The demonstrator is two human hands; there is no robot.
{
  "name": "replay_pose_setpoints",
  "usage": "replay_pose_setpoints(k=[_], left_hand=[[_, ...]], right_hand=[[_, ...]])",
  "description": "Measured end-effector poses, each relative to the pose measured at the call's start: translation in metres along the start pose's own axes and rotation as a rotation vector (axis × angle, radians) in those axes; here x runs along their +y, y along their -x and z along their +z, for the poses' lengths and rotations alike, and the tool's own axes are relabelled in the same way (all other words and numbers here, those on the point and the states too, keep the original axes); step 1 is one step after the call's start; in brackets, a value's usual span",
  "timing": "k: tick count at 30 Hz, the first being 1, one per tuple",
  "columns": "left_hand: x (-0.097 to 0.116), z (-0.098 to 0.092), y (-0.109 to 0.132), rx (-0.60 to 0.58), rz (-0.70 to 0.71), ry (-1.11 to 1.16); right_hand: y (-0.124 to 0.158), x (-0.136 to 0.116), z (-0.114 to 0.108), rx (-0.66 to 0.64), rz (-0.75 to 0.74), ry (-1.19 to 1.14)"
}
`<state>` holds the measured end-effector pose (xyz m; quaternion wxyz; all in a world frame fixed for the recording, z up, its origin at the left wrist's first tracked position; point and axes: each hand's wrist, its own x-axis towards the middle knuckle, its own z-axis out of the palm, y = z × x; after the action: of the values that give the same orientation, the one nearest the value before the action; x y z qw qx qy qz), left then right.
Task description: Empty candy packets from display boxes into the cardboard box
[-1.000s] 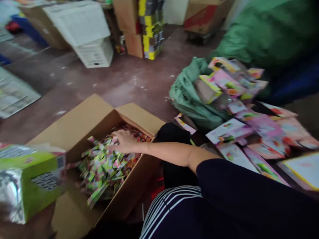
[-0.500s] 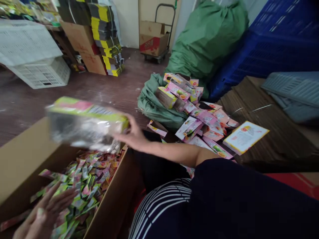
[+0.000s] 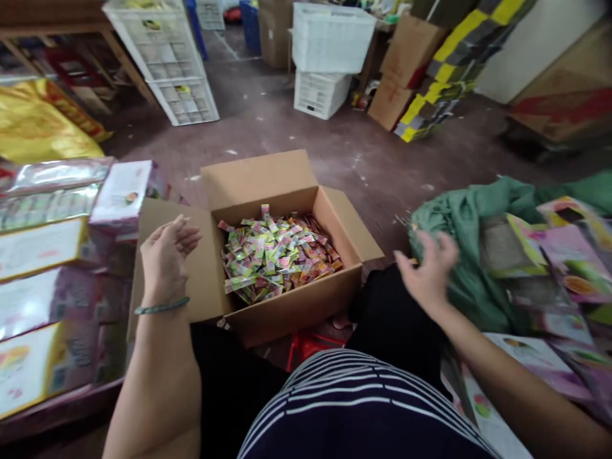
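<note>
An open cardboard box (image 3: 306,306) stands on the floor in front of me, holding several small green, pink and orange sachets (image 3: 275,252). My left hand (image 3: 165,264) hovers over the box's left flap, fingers loosely curled, holding nothing; a green bangle is on the wrist. My right hand (image 3: 428,271) is blurred, fingers spread and empty, beside a green sack (image 3: 459,223) to the right of the box. Pink and green packages (image 3: 564,261) lie on and around the sack.
Flat printed cartons (image 3: 43,280) are stacked at my left. White plastic crates (image 3: 329,57) and more crates (image 3: 176,70) stand at the back, with brown boxes (image 3: 406,70) and a yellow-grey stack (image 3: 444,83). A yellow sack (image 3: 38,124) lies far left.
The green foil-lined box my right hand held half a second ago is gone from it. The view swung left, and both hands now hang empty on either side of the carton.
</note>
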<state>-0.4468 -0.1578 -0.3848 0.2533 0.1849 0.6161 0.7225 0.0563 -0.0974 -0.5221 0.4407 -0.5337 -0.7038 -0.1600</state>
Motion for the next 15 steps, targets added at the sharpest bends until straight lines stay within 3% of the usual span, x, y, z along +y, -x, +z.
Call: replay_pose_setpoints(k=[4,6,8,11,15], left_hand=[[-0.007,-0.016,-0.002,0.067,0.014,-0.025],[-0.012,-0.024,-0.005,0.071,0.005,-0.052],[-0.017,-0.031,-0.011,0.080,0.017,-0.085],[-0.022,-0.043,-0.023,0.165,0.088,-0.196],[-0.027,-0.066,-0.040,0.260,0.186,-0.275]], right_hand=[[-0.019,-0.174,0.121,-0.548,-0.459,-0.261],[-0.011,-0.239,0.171,-0.788,-0.715,-0.321],[0.005,-0.282,0.211,-0.956,-0.944,-0.354],[0.028,-0.301,0.255,-1.117,-1.005,-0.332],[0.030,-0.261,0.281,-1.150,-0.836,-0.278]])
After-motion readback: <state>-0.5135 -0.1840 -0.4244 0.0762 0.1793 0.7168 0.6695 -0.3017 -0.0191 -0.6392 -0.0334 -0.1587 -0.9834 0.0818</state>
